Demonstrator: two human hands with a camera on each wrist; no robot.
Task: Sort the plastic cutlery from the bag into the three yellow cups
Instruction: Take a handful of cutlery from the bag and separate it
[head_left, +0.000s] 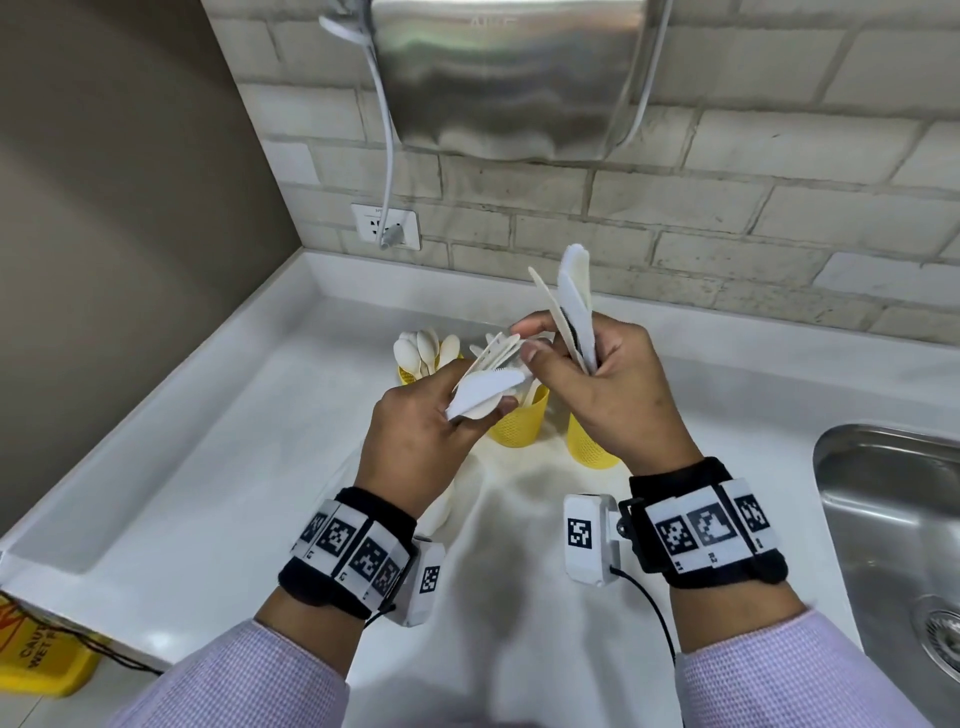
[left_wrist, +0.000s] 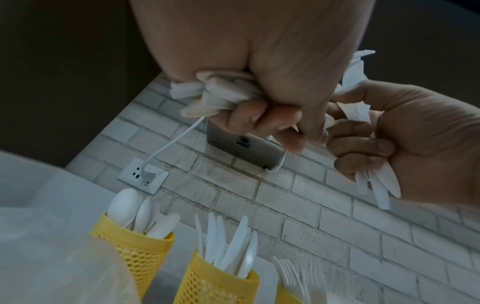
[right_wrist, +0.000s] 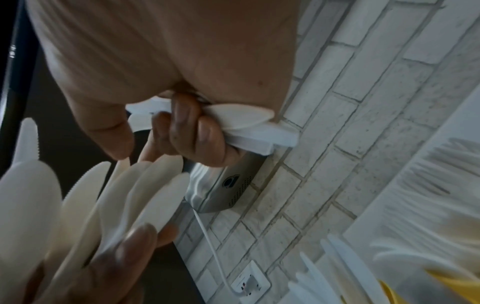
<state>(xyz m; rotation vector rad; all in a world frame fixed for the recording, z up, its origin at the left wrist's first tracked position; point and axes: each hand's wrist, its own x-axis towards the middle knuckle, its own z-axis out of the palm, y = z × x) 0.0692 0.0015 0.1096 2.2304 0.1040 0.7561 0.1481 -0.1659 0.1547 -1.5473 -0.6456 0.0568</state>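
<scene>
White brick backed the pale bench (head_left: 218, 467). Just beyond the hands stood three yellow cups (left_wrist: 140, 253), holding spoons, knives and forks apiece. The left hand (head_left: 415, 441) clutched a fanned bunch of cutlery (head_left: 485, 392); the right hand (head_left: 618, 395) gripped an upright bundle of knives (head_left: 574, 306) while its thumb and forefinger pinched one piece from the left's fan. Mid-sort, seemingly; next, the knives need dropping into the middle cup.

I see a white countertop (head_left: 218, 467) with three yellow cups on it: the spoon cup (head_left: 408, 375) at the left, the middle cup (head_left: 519, 418), the right cup (head_left: 587, 444). A clear plastic bag (head_left: 441, 506) lies in front of them.
</scene>
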